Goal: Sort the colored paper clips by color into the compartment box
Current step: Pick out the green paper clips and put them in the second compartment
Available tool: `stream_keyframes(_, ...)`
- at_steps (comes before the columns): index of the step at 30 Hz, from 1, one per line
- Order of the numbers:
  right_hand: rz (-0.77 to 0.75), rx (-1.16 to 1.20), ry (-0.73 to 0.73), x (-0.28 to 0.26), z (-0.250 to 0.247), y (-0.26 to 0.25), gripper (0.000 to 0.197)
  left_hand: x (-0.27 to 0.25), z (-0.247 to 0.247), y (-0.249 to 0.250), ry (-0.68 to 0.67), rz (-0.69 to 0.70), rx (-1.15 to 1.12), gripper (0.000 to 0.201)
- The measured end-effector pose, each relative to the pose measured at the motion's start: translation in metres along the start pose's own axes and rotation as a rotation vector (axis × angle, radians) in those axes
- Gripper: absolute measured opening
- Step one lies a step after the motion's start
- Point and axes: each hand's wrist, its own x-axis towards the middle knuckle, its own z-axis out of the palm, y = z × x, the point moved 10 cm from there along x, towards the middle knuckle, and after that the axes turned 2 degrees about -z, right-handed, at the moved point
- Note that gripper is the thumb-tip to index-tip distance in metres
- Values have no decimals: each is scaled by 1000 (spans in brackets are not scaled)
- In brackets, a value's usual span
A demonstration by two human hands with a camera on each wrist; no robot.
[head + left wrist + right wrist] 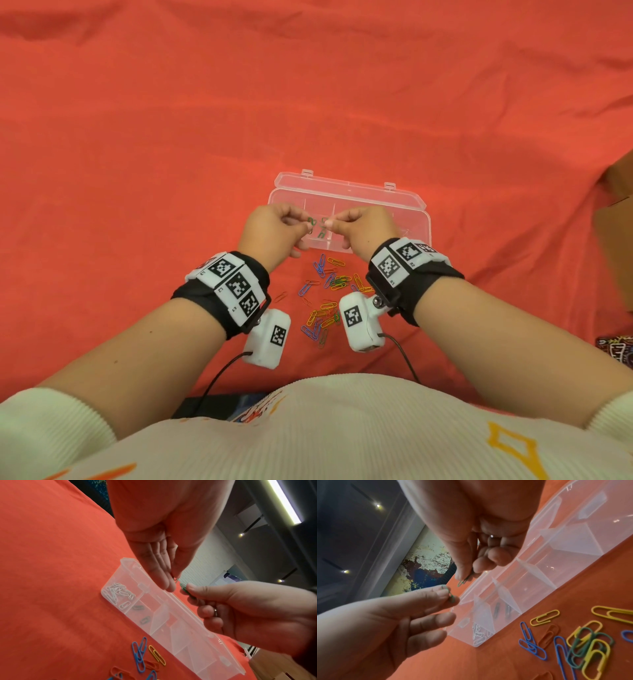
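A clear compartment box (414, 219) lies open on the red cloth, its lid folded back. Its end compartment holds several white clips (118, 592). The compartment beside that one holds two green clips (137, 607). Above the box, my left hand (303, 222) pinches a green clip (450, 595) between thumb and fingertips. My right hand (330, 224) pinches another green clip (462, 583) a short way from it. The two held clips are apart. A mixed pile of blue, yellow, green and orange clips (325, 298) lies on the cloth between my wrists, in front of the box.
The red cloth (171, 154) covers the whole surface and is wrinkled at the far side. A brown cardboard box (616, 212) stands at the right edge. A dark flat object (219, 406) lies close to my body.
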Motion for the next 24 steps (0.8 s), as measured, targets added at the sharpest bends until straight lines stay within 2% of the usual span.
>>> stream_keyframes(2, 26, -2, -9, 3, 5, -1, 16, 2, 0, 5, 19, 14, 46, 6)
stream_keyframes(6, 54, 22, -15, 7, 13, 0, 12, 2, 1, 8, 24, 29, 101, 22)
stream_keyframes(8, 54, 7, -21, 5, 12, 1, 14, 0, -2, 7, 41, 41, 101, 23)
stream_keyframes(12, -68, -118, 3, -1, 0, -5, 11, -9, -5, 3, 65, 138, 144, 17)
stream_keyframes(14, -143, -160, 2, -8, -5, -5, 12, -14, 2, -8, 22, 157, 202, 16)
stream_keyframes(17, -187, -205, -82, -22, -3, 7, 14, -19, 19, -30, -88, 156, 380, 17)
stream_keyframes(24, -6, -422, -275, -37, -3, 76, 6, -26, 59, -55, -233, 136, 567, 16)
